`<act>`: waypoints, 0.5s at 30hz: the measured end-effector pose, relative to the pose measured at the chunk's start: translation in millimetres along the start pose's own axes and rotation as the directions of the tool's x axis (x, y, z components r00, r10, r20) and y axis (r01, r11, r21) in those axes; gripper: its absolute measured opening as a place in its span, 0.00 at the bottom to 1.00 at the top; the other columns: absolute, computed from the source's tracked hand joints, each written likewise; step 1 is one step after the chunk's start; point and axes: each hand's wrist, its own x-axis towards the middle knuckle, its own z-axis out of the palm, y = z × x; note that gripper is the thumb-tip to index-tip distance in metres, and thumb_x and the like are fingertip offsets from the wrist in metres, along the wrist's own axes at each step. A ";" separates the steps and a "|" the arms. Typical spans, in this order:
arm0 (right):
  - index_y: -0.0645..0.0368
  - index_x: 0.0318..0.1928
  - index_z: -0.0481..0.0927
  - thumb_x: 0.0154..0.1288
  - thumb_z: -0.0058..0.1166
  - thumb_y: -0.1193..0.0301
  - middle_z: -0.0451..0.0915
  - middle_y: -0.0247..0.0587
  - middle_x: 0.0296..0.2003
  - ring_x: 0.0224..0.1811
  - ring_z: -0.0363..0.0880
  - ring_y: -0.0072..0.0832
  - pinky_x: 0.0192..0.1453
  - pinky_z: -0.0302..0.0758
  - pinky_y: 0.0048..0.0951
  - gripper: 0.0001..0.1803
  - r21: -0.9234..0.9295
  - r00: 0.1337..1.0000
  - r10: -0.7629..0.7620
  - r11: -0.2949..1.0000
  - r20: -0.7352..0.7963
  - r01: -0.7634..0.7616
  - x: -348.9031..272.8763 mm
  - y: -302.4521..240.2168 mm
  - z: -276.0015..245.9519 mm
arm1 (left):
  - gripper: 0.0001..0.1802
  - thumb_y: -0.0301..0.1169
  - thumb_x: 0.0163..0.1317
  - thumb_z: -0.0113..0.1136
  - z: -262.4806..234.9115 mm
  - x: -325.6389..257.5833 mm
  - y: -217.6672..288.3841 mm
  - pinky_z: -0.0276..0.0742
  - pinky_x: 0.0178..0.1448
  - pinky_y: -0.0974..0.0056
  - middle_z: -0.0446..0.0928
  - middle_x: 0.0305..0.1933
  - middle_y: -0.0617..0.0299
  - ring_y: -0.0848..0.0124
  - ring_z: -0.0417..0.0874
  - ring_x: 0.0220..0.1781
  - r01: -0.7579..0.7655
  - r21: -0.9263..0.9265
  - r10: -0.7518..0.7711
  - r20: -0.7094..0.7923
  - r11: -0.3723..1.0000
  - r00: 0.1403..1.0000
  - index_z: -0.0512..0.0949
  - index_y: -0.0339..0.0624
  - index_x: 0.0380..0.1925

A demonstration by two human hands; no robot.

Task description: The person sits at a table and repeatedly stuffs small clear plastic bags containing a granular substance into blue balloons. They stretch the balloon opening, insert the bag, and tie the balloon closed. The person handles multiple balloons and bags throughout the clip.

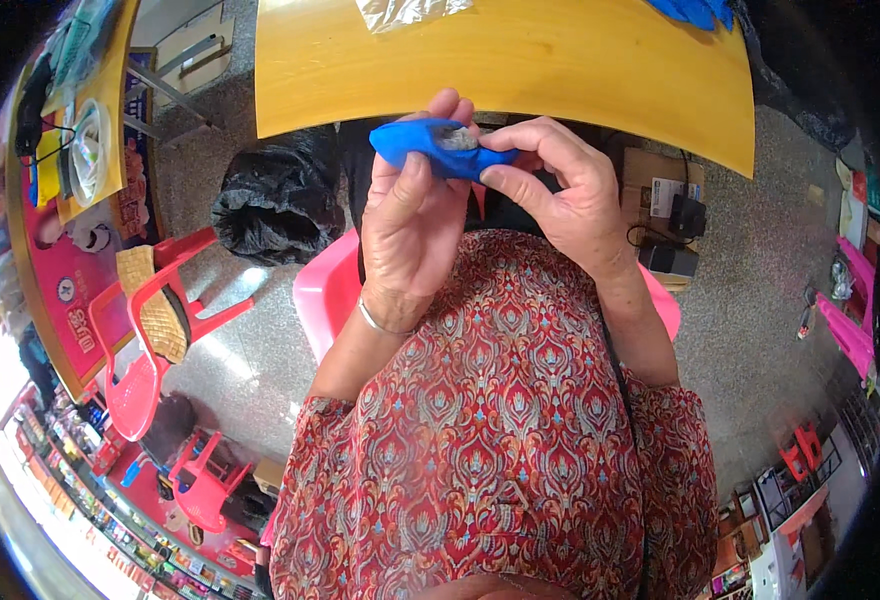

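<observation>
upper centre of frame, below the yellow worktop (520,70) edge: both hands clamped on the blue pouch (430,148), left hand (410,215) cradling, right hand (560,190) pinching its end; best kept level so grey contents (457,140) stay seated.

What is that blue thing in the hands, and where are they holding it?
A blue glove, pinched at its ends: left hand at the left, right hand at the right.

Ahead of me sits a yellow wooden table (560,70) with crinkled clear plastic (400,12) at its far edge. A black bag (278,205) slumps beside my pink stool (325,290), red plastic chairs (155,330) beyond.
</observation>
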 end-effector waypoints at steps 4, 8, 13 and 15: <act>0.62 0.36 0.81 0.55 0.60 0.82 0.79 0.38 0.33 0.27 0.78 0.23 0.31 0.73 0.22 0.08 0.130 0.988 -0.137 0.981 -0.077 0.146 4.5 -18.5 -19.2 | 0.27 0.40 0.64 0.57 -7.7 0.4 12.0 0.57 0.72 0.49 0.64 0.65 0.46 0.54 0.64 0.68 0.065 0.012 -0.065 0.116 0.998 0.991 0.66 0.38 0.59; 0.63 0.33 0.81 0.52 0.60 0.84 0.78 0.39 0.30 0.30 0.78 0.27 0.34 0.73 0.24 0.07 -0.071 0.971 -0.220 0.971 0.097 0.227 21.5 -9.0 -19.9 | 0.27 0.41 0.65 0.56 0.8 0.2 21.4 0.65 0.67 0.46 0.68 0.62 0.45 0.52 0.69 0.64 0.118 0.269 -0.136 0.048 0.956 0.990 0.66 0.36 0.58; 0.63 0.32 0.82 0.51 0.60 0.83 0.79 0.38 0.30 0.33 0.78 0.27 0.38 0.73 0.24 0.06 0.019 0.977 -0.190 0.982 0.098 0.189 20.9 -22.2 -27.6 | 0.27 0.36 0.63 0.59 2.8 7.8 22.0 0.70 0.64 0.50 0.70 0.58 0.45 0.56 0.72 0.61 0.115 0.231 -0.132 0.061 0.966 0.989 0.64 0.35 0.58; 0.63 0.32 0.82 0.52 0.60 0.83 0.79 0.38 0.30 0.34 0.78 0.27 0.39 0.73 0.24 0.06 0.020 0.978 -0.182 0.983 0.106 0.181 28.4 -16.8 -29.2 | 0.28 0.35 0.63 0.60 4.3 9.1 21.7 0.70 0.63 0.51 0.71 0.57 0.45 0.56 0.72 0.61 0.105 0.288 -0.120 0.036 0.952 0.992 0.64 0.35 0.58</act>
